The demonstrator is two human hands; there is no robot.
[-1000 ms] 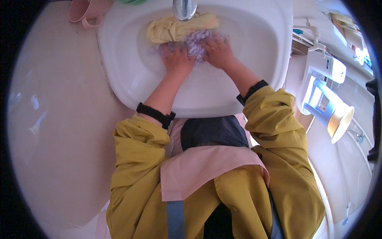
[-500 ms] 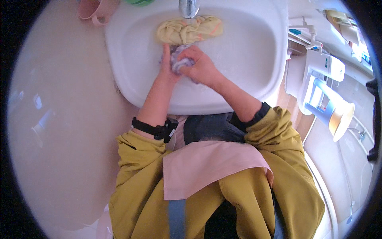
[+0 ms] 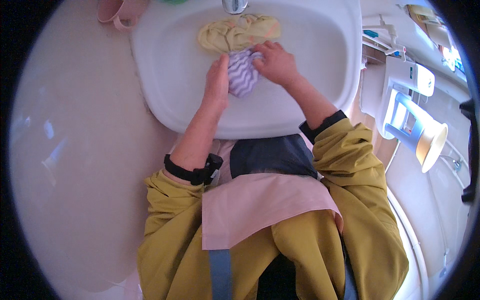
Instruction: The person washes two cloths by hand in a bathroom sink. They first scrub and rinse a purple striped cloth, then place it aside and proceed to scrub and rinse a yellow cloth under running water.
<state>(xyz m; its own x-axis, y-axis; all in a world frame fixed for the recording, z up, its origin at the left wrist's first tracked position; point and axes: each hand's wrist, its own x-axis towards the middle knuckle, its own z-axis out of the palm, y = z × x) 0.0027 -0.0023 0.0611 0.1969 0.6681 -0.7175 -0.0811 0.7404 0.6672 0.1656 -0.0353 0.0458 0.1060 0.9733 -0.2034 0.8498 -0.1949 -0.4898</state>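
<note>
Between my two hands, low over the white sink basin [image 3: 310,95], hangs a purple-and-white zigzag cloth [image 3: 243,75]. My left hand [image 3: 218,80] closes on its left edge, thumb up along the fabric. On the other side my right hand [image 3: 276,61] pinches the upper right of the cloth, fingers curled over it. Just beyond the hands, a wet, bunched yellow cloth [image 3: 240,31] with faint orange stripes lies in the basin below the metal faucet [image 3: 235,5].
A pink mug [image 3: 121,12] stands left of the basin at the back, near part of a green item [image 3: 173,1]. At the right are white pipes [image 3: 392,37], a white appliance [image 3: 410,75] and a blue stool with a yellow top [image 3: 420,130].
The zigzag cloth was crumpled in my hands and is now spread partly flat. My right hand has moved right and a little farther away, and the hands are wider apart.
</note>
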